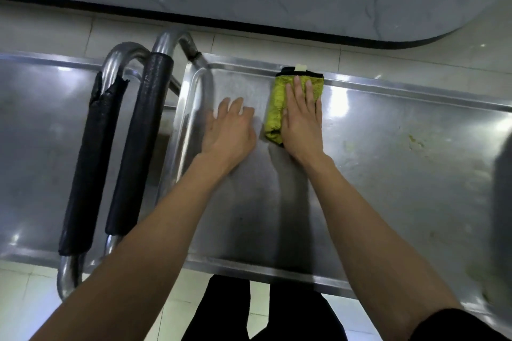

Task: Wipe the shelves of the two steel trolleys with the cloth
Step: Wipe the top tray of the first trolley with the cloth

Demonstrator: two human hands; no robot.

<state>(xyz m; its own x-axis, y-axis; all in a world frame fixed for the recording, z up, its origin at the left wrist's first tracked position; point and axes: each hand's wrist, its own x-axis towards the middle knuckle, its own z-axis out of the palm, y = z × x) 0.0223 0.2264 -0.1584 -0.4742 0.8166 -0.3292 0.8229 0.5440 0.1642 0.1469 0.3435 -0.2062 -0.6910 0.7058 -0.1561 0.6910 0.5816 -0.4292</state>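
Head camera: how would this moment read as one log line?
right hand flat on green cloth | left hand bare on shelf | yellowish spots right

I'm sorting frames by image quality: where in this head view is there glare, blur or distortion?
Head view: ceiling-light glare spots on the right trolley's shelf beside the cloth; left hand slightly motion-blurred, right hand sharper; wide-angle bending of shelf edges; a dark blurred patch at the right border.

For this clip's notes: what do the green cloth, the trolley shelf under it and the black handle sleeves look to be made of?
Green cloth: probably microfibre; fuzzy, ribbed pile, black trim.
Steel trolley shelf: brushed stainless steel by the look; grey sheen, light glare, raised rim.
Black handle sleeves: likely foam or rubber over shiny metal tube; matte, one torn at its end.
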